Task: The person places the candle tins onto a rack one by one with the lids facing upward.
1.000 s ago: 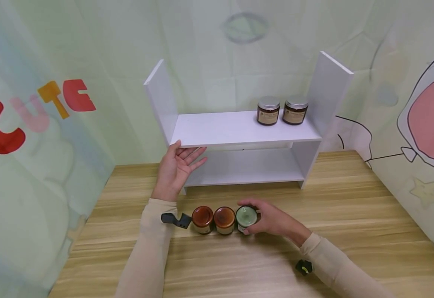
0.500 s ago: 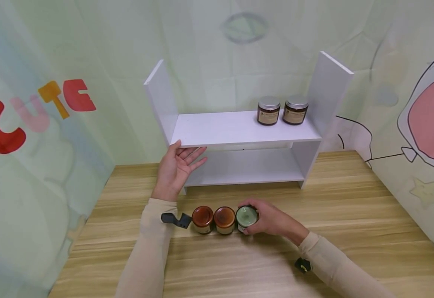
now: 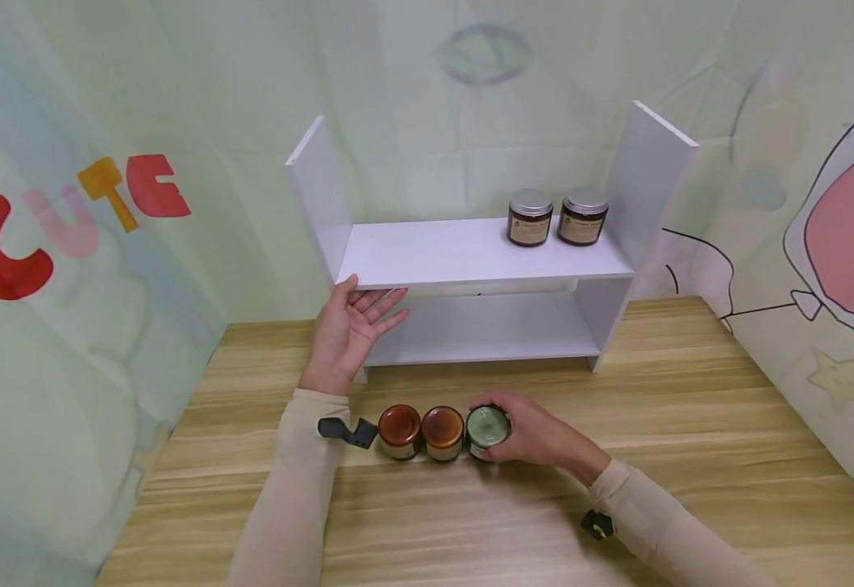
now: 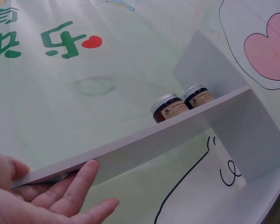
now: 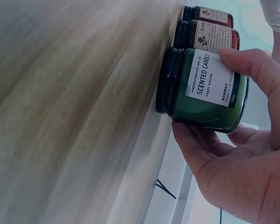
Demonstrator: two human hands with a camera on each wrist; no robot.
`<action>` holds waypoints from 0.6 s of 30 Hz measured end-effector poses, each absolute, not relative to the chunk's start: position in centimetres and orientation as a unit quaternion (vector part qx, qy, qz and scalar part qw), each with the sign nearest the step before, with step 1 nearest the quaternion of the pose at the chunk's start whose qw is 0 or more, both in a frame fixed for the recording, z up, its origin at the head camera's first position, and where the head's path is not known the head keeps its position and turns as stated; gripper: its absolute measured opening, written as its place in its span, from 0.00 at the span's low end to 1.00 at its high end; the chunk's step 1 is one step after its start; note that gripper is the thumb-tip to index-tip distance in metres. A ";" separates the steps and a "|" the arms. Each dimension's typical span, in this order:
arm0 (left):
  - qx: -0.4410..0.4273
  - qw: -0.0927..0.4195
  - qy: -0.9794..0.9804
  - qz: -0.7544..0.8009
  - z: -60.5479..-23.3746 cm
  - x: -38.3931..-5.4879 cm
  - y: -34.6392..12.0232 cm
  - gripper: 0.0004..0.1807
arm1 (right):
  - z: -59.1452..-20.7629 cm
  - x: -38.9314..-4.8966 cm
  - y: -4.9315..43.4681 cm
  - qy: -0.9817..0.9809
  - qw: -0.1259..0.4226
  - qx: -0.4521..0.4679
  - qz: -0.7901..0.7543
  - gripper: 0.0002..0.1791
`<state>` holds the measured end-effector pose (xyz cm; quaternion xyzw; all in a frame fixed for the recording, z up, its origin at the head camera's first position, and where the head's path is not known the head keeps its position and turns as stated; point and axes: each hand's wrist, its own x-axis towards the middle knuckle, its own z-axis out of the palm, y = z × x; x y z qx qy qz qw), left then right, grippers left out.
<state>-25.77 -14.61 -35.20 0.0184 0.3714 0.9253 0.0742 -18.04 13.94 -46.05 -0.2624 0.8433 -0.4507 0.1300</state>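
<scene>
My right hand (image 3: pixel 537 436) grips a green scented candle jar (image 5: pixel 210 93), thumb on its white label and fingers round the far side. The jar stands upside down on the table, dark lid at the bottom. Beside it, two amber candle jars (image 3: pixel 442 432) (image 3: pixel 399 432) complete a row, also lid-down. With its thumb above and its fingers underneath, my left hand (image 3: pixel 346 334) holds the left front corner of the white shelf's (image 3: pixel 427 251) upper board. Its other fingers spread loosely below the board, as the left wrist view shows.
Two brown candle jars (image 3: pixel 529 218) (image 3: pixel 583 217) with silver lids stand upright at the right end of the upper board. Side panels (image 3: pixel 650 179) rise at both ends. Below is a lower board (image 3: pixel 486 326). Printed cloth (image 3: pixel 412 106) hangs behind the wooden table (image 3: pixel 691 408).
</scene>
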 end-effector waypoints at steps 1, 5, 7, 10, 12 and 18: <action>0.020 0.074 0.372 0.925 -35.2 -25.8 -14.6 0.16 | -46.0 -18.0 14.0 0.844 0.129 -0.262 -0.450 0.33; 0.024 0.074 0.374 0.924 -35.2 -25.7 -14.6 0.16 | -46.0 -17.9 14.0 0.844 0.127 -0.255 -0.454 0.33; 0.024 0.072 0.376 0.924 -35.1 -25.7 -14.6 0.16 | -46.1 -17.8 14.1 0.843 0.127 -0.251 -0.458 0.33; 0.023 0.072 0.376 0.924 -35.1 -25.7 -14.6 0.16 | -46.1 -17.7 14.2 0.842 0.124 -0.248 -0.462 0.33; 0.024 0.072 0.377 0.923 -35.1 -25.7 -14.6 0.16 | -46.2 -17.7 14.3 0.842 0.119 -0.247 -0.463 0.33; 0.026 0.072 0.377 0.923 -35.2 -25.8 -14.6 0.17 | -46.2 -17.6 14.4 0.843 0.109 -0.246 -0.466 0.34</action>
